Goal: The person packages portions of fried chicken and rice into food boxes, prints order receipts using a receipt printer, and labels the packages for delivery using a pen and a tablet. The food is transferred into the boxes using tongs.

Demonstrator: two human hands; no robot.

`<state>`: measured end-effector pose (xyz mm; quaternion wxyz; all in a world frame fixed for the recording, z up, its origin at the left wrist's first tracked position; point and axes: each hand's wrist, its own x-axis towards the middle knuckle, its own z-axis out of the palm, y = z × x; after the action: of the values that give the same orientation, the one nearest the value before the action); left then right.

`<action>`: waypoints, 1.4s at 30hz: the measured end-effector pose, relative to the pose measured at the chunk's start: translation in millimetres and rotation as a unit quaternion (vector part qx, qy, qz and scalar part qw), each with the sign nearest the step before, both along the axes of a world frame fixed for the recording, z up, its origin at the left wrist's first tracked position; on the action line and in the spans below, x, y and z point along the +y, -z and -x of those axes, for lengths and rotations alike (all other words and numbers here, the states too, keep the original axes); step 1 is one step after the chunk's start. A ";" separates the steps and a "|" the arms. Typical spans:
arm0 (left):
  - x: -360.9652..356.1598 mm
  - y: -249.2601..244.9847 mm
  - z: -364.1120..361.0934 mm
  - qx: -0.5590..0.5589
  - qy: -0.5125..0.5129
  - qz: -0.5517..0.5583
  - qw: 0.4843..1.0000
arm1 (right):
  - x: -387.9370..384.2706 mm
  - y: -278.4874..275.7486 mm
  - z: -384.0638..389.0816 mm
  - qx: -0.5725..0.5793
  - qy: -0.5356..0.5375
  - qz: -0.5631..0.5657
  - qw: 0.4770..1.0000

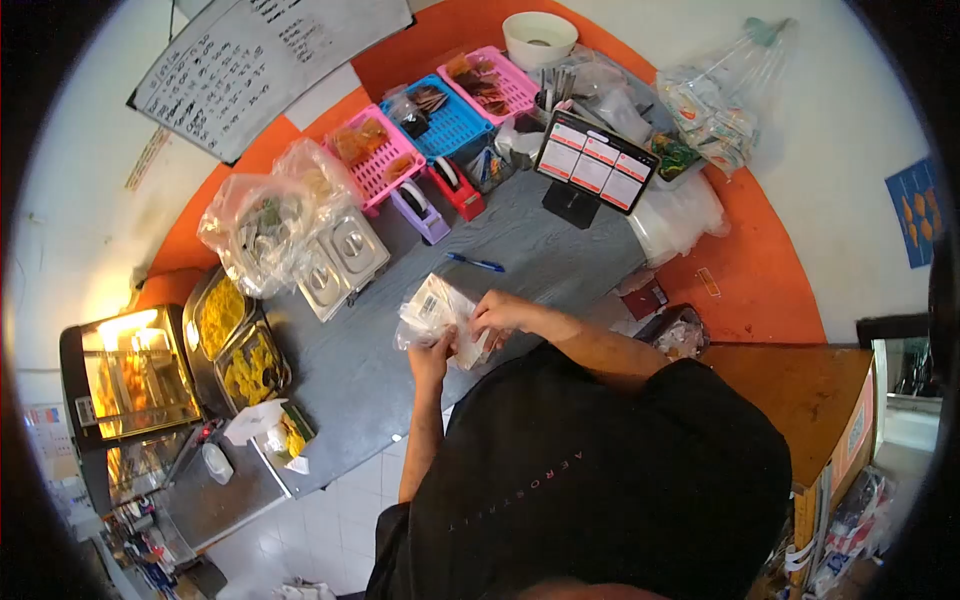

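Note:
Over the front part of the grey counter [340, 380], both my hands are on a clear plastic bag [408, 335]. Inside it sits a white box [435, 305] with a printed label on its upper face. My left hand [435, 355] grips the bag's near side from below, fingers closed. At the right side of the bag, my right hand [500, 315] pinches its plastic between the fingertips. A blue pen [474, 262] lies on the counter just beyond the bag.
A tablet on a stand [598, 160] is at the back right, near two tape dispensers [420, 212]. Pink and blue baskets [452, 120] line the wall. To the left are lidded steel containers [345, 258], trays of yellow food [255, 370], an open carton [285, 437] and a lit display case [130, 375].

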<state>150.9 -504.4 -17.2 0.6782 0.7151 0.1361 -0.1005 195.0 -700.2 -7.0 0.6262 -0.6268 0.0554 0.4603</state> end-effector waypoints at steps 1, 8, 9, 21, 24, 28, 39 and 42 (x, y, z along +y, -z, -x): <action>0.0 0.4 0.7 0.061 -0.032 0.121 0.990 | 1.5 -1.2 -0.2 0.006 -0.011 -0.002 1.000; 12.7 21.9 8.3 0.098 -0.013 0.164 0.982 | 30.0 20.5 -10.3 -0.137 0.112 -0.037 0.984; 11.7 23.2 7.8 0.088 0.000 0.177 0.980 | 31.3 24.3 -11.3 -0.134 0.100 -0.041 0.985; 9.6 27.5 10.2 0.072 -0.017 0.190 0.979 | 27.1 29.3 -13.0 -0.179 0.003 -0.060 0.982; 7.5 32.8 14.1 0.073 -0.045 0.230 0.969 | 25.0 20.7 -9.7 -0.271 -0.064 -0.013 0.960; -3.5 31.7 16.0 0.127 -0.070 0.314 0.938 | 23.1 -13.5 4.2 -0.563 -0.072 0.113 0.816; 2.1 5.5 8.8 -0.127 0.027 -0.114 0.985 | 1.2 -6.8 -35.6 -0.671 -0.331 0.179 0.638; -0.8 1.4 13.4 -0.245 0.102 -0.298 0.917 | 4.8 -0.1 -59.9 -0.662 -0.379 0.133 0.633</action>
<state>137.5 -505.2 -18.6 0.4322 0.8961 -0.0842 0.0548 254.9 -695.4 -7.0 0.1753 -0.8054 -0.5561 0.1060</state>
